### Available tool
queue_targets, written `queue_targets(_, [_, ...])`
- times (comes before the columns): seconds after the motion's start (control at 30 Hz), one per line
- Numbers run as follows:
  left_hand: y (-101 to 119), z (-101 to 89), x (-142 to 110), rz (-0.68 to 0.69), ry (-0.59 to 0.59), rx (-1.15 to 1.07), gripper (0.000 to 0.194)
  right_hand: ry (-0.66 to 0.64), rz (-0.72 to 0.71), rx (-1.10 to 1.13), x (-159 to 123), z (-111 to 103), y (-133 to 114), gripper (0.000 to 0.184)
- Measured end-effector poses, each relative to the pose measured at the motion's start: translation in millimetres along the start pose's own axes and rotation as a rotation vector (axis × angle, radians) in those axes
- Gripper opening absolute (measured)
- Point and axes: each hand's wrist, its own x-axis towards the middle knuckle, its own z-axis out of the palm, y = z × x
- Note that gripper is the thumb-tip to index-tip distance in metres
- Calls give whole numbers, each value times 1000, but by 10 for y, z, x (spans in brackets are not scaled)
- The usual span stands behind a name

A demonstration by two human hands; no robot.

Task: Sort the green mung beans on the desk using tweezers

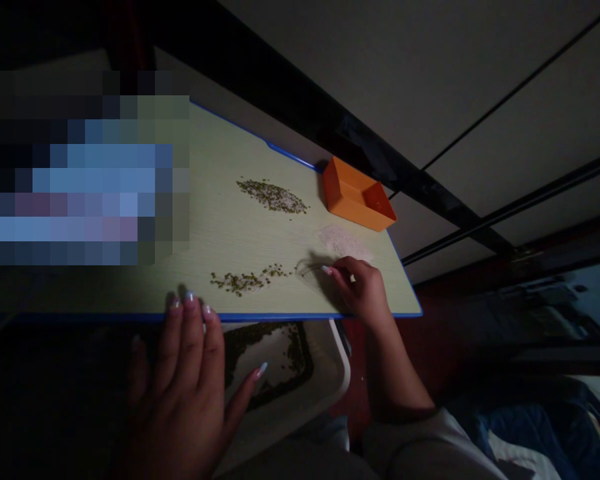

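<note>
green grains point(239, 287) (small, roundish) strew the faintly streaked tabletop point(215, 233)

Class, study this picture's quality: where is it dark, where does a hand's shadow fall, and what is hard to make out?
Head view: dim overall, lower-left corner nearly black; a shadow lies on the pale tabletop beside the right hand; coarse pixel blocks cover part of the left side; grains in the whitish heap blend together.
</note>
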Motion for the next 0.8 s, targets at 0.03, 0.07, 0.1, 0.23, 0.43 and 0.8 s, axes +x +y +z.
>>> queue_targets(0.03, [5, -4, 1, -5, 2, -2, 80, 7, 19, -5, -10, -13, 27, 24])
queue_targets(0.07, [8, -7, 1, -8, 6, -5, 79, 14, 39, -12, -19, -26, 54, 24])
queue_targets(0.1, [8, -8, 0, -11, 6, -5, 79, 20, 59, -21, -28, -40, 79, 24])
queue_targets(0.23, [4, -8, -5, -3, -10, 11, 79, 30, 133, -37, -61, -85, 173, 26])
queue_targets(0.43, [10, -7, 8, -2, -2, 15, 81, 42, 219, -51, -80, -112, 338, 26])
queue_targets(0.8, [-75, 97, -19, 51, 91, 40, 80, 17, 137, 134, -108, -91, 18, 25])
